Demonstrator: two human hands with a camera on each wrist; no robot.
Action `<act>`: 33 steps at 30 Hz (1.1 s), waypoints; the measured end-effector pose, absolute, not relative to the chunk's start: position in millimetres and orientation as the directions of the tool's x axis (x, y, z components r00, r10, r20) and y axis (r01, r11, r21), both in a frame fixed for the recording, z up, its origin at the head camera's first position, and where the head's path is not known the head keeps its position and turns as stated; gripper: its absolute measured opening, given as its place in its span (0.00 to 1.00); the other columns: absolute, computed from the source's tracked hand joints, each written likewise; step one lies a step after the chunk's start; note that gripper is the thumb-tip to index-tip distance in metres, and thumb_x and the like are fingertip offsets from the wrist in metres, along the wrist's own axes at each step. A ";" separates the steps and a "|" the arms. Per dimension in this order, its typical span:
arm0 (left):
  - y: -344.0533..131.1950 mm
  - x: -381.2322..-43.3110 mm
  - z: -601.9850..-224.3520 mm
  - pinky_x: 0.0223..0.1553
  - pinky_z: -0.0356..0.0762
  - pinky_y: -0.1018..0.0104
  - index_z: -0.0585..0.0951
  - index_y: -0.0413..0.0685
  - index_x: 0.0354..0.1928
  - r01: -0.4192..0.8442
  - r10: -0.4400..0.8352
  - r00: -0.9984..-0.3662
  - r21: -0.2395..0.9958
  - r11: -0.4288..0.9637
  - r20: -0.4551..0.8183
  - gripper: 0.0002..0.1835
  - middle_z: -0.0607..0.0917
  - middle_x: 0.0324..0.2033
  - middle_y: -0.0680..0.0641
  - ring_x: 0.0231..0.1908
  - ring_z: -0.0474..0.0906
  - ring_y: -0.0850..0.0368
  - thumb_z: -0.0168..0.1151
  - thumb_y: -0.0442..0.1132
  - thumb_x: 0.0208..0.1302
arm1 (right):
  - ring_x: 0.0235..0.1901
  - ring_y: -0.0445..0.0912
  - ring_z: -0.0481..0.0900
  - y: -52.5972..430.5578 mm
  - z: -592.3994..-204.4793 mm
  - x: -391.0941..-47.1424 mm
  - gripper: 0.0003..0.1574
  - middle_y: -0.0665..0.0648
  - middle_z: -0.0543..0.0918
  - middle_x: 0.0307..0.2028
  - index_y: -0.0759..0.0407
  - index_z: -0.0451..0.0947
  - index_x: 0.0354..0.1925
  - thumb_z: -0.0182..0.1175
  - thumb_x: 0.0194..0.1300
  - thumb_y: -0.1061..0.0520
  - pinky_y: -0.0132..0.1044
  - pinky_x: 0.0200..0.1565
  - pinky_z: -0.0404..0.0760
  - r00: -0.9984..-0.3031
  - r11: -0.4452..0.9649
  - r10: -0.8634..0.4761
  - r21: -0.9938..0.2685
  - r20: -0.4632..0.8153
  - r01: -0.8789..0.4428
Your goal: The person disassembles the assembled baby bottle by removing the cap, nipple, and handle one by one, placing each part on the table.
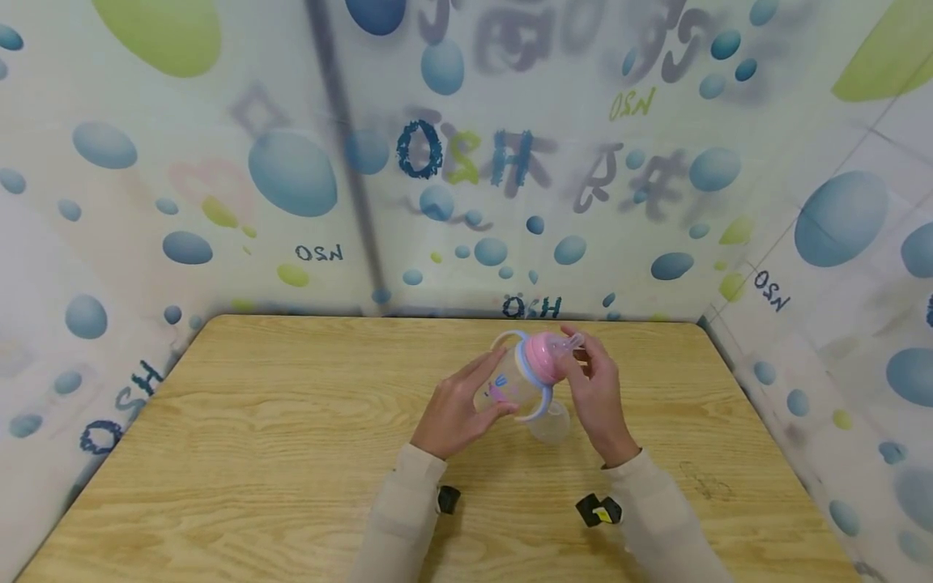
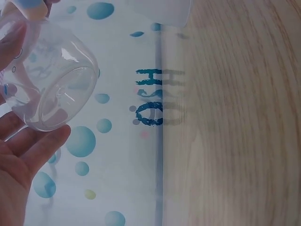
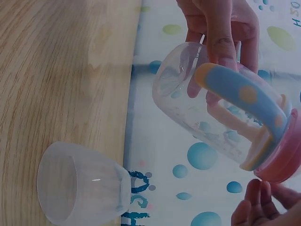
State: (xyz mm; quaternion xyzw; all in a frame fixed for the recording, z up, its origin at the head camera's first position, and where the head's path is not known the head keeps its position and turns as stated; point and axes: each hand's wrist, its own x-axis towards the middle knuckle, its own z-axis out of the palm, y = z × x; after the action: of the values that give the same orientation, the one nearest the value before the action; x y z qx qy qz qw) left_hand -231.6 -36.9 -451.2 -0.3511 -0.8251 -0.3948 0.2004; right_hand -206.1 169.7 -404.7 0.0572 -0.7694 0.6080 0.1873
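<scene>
A clear baby bottle [image 1: 504,390] is held tilted above the table, its pink collar [image 1: 543,359] and clear nipple [image 1: 573,343] pointing up and right. My left hand [image 1: 453,411] grips the bottle's body, with the thumb on the near side; its fingers show through the clear wall in the right wrist view. My right hand [image 1: 599,395] has its fingers around the pink collar, the fingertips [image 3: 254,188] right at its edge. Blue-and-peach handles [image 3: 247,96] stick out from the bottle's neck. Below it, a translucent cup-shaped cap [image 3: 89,183] stands on the table.
The light wood table [image 1: 291,421] runs back to a wall sheet [image 1: 466,275] printed with blue and green drops and letters. Both wrists carry small black camera mounts [image 1: 599,511] near the cream sleeves [image 1: 659,510].
</scene>
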 end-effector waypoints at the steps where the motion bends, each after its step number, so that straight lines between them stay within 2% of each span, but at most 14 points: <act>1: -37.2 -231.7 -451.0 0.52 0.81 0.54 0.70 0.46 0.71 0.739 0.421 -0.671 0.509 0.441 0.610 0.40 0.77 0.63 0.40 0.57 0.79 0.46 0.74 0.49 0.58 | 0.44 0.45 0.73 168.9 -404.3 -206.4 0.23 0.63 0.78 0.53 0.66 0.74 0.63 0.56 0.74 0.58 0.34 0.45 0.70 -0.923 0.270 0.154 -0.914 0.352 -0.303; 5: -37.9 -232.4 -451.0 0.51 0.81 0.54 0.70 0.45 0.71 0.744 0.419 -0.665 0.498 0.446 0.619 0.40 0.77 0.63 0.40 0.57 0.79 0.46 0.74 0.48 0.58 | 0.40 0.46 0.71 165.5 -403.3 -207.6 0.22 0.60 0.79 0.52 0.65 0.78 0.57 0.62 0.70 0.55 0.36 0.39 0.67 -0.923 0.339 0.191 -0.905 0.334 -0.257; 12: -38.9 -231.6 -452.5 0.51 0.81 0.54 0.71 0.47 0.71 0.739 0.412 -0.668 0.492 0.460 0.619 0.40 0.77 0.63 0.39 0.56 0.80 0.45 0.74 0.50 0.57 | 0.37 0.49 0.72 160.2 -402.3 -207.3 0.28 0.61 0.80 0.43 0.64 0.78 0.58 0.66 0.67 0.48 0.33 0.34 0.73 -0.926 0.422 0.228 -0.888 0.300 -0.184; 16: -38.7 -230.9 -452.8 0.49 0.82 0.54 0.71 0.48 0.70 0.738 0.413 -0.668 0.483 0.470 0.619 0.40 0.78 0.62 0.39 0.55 0.81 0.46 0.74 0.50 0.57 | 0.38 0.50 0.73 158.8 -402.8 -207.3 0.30 0.61 0.81 0.44 0.64 0.79 0.57 0.67 0.66 0.45 0.32 0.35 0.76 -0.923 0.439 0.241 -0.882 0.300 -0.172; 23: -40.1 -231.2 -451.5 0.50 0.82 0.54 0.72 0.47 0.70 0.745 0.413 -0.658 0.463 0.481 0.630 0.39 0.78 0.62 0.40 0.55 0.81 0.46 0.74 0.51 0.58 | 0.39 0.48 0.72 155.4 -405.9 -206.2 0.27 0.59 0.80 0.45 0.64 0.78 0.53 0.69 0.64 0.47 0.32 0.34 0.75 -0.920 0.429 0.233 -0.882 0.314 -0.192; 27: -42.4 -232.2 -451.1 0.49 0.82 0.54 0.73 0.47 0.69 0.748 0.410 -0.651 0.447 0.490 0.639 0.39 0.78 0.62 0.41 0.53 0.82 0.46 0.74 0.50 0.57 | 0.40 0.47 0.72 152.8 -409.0 -205.6 0.28 0.59 0.79 0.45 0.64 0.76 0.54 0.68 0.65 0.48 0.33 0.36 0.72 -0.923 0.417 0.231 -0.888 0.308 -0.192; 33: -45.9 -232.9 -450.8 0.48 0.83 0.54 0.73 0.46 0.69 0.749 0.412 -0.651 0.448 0.489 0.638 0.39 0.78 0.62 0.40 0.53 0.82 0.46 0.75 0.49 0.57 | 0.41 0.48 0.73 150.6 -409.2 -206.3 0.28 0.60 0.79 0.47 0.64 0.76 0.56 0.68 0.66 0.49 0.33 0.37 0.73 -0.924 0.416 0.204 -0.883 0.322 -0.216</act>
State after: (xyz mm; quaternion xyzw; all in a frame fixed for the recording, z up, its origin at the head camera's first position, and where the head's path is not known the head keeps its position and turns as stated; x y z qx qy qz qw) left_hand -232.9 -45.9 -450.8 -0.3489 -0.8315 -0.3659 0.2302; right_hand -206.3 150.6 -409.2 0.0035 -0.8185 0.5405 0.1945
